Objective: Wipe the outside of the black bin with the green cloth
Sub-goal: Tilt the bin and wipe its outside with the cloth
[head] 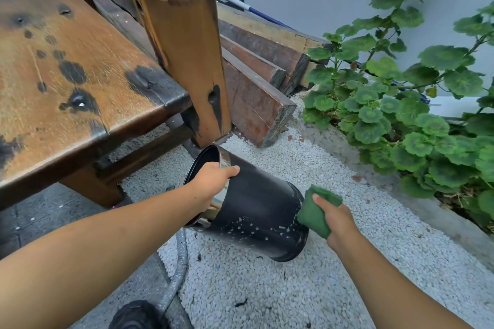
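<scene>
The black bin is tipped on its side above the white gravel, its open mouth toward the left and its base toward the lower right. White specks dot its lower side. My left hand grips the bin's rim, fingers over the silver band. My right hand holds the folded green cloth pressed against the bin's side near its base.
A stained wooden bench and its leg stand close on the left. Stacked timber beams lie behind the bin. A leafy plant bed borders the right. A grey hose runs along the ground below the bin.
</scene>
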Demonstrator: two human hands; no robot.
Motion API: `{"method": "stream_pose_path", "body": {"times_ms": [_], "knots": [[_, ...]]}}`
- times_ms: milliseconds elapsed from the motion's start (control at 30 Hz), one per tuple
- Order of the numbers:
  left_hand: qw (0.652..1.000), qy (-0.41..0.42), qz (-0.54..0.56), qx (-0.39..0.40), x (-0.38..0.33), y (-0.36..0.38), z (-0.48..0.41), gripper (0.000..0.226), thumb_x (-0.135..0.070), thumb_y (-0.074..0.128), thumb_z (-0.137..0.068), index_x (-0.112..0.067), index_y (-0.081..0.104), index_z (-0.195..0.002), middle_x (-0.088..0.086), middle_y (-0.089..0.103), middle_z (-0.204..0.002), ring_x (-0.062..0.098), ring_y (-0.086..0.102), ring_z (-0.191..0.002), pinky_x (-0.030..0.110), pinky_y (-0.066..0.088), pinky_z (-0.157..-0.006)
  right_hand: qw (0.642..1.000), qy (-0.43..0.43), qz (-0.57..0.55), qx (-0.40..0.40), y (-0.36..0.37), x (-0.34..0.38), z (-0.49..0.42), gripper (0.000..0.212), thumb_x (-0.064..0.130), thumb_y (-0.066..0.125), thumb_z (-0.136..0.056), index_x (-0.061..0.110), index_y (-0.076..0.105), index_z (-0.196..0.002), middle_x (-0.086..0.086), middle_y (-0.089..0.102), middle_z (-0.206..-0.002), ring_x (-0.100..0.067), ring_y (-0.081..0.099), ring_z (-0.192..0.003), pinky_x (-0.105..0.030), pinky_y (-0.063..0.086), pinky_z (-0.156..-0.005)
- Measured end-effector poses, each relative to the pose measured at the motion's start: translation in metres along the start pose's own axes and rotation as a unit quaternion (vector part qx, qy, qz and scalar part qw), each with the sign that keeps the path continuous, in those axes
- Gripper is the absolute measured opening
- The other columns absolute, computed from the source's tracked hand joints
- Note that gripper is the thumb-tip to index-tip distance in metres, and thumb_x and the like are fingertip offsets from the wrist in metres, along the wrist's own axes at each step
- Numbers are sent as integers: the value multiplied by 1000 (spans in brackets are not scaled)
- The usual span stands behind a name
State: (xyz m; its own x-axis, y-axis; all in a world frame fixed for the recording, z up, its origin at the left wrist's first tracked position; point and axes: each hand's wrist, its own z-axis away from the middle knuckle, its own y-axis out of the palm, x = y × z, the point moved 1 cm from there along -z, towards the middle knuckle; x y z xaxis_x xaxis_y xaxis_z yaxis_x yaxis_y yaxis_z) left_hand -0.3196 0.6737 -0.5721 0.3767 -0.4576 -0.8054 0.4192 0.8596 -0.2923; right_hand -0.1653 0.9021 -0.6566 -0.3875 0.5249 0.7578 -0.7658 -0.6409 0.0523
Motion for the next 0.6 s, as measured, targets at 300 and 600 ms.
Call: {"method": "stream_pose_path", "body": {"times_ms": [300,600], "knots": [[1000,-17,19,-5,-14,-15,4,38,-42,66,-94,-8,54,-106,8,54,-113,19,54,-101,36,41,-86,992,50,-75,86,9,-8,27,24,18,73,-89,13,68,-112,-17,76,-96,-33,71,-85,-46,60,-70],[996,46,-30,74,-20,-17,9,52,-44,62,-94,-2,57,-125,15,63,-133,33,55,-126,45,40,-101,987,-25,-145,65,0,49,17,24,15,73,-89,15,65,-111,-13,70,-102,-31,68,-88,-45,63,-60]]}}
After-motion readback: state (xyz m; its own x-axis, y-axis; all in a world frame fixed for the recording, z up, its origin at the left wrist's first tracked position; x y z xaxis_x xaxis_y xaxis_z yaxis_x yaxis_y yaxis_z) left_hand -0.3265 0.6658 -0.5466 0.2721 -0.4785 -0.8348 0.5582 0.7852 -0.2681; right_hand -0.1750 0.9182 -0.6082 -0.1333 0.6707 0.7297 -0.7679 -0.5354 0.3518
